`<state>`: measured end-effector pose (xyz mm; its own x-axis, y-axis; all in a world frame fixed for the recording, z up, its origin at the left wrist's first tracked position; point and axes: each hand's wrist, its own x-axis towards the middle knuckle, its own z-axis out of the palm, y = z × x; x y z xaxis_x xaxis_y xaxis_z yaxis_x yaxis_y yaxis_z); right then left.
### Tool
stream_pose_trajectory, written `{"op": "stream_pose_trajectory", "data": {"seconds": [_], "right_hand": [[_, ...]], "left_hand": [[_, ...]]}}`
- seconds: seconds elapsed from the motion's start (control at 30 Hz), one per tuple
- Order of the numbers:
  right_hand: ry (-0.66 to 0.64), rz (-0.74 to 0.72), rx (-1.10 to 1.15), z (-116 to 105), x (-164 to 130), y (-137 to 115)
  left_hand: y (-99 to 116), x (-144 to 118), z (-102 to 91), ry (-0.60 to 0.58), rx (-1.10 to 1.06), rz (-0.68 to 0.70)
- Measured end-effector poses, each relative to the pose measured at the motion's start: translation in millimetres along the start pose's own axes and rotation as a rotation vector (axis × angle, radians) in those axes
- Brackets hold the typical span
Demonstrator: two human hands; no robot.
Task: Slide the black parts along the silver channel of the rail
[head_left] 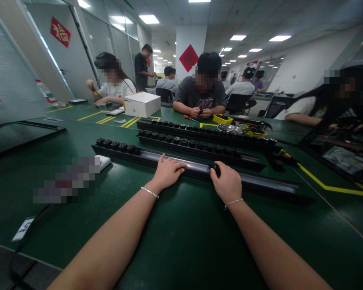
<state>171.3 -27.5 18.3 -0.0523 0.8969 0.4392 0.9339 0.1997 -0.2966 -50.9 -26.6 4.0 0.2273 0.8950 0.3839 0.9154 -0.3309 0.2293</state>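
Observation:
My left hand (pixel 168 172) grips the near side of a long black rail (pixel 269 183), its fingers reaching over the edge into the pale, shiny channel. Farther right on the same rail, my right hand (pixel 228 182) has its fingers closed around a small black block-like part (pixel 217 169), mostly covered by the fingers. The part sits in or just over the channel; which of these I cannot tell. At the rail's left end stands a row of several black socket-like modules (pixel 115 146).
Behind lie a second rail (pixel 248 162) and a third rail (pixel 166 125), both carrying rows of black modules. A white box (pixel 142 104), a screwdriver (pixel 190 118), yellow bins (pixel 222 119) and a metal dish (pixel 230 129) stand farther back. A white power strip end (pixel 104 161) lies left. Co-workers sit around the green table (pixel 181 241).

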Motion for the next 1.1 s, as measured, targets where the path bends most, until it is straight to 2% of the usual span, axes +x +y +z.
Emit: {"op": "stream_pose_trajectory", "data": {"seconds": [1.1], "right_hand": [[0.054, 0.023, 0.013, -0.4, -1.0, 4.1]], "left_hand": [[-2.6, 0.0, 1.5, 0.013, 0.011, 0.009]]}}
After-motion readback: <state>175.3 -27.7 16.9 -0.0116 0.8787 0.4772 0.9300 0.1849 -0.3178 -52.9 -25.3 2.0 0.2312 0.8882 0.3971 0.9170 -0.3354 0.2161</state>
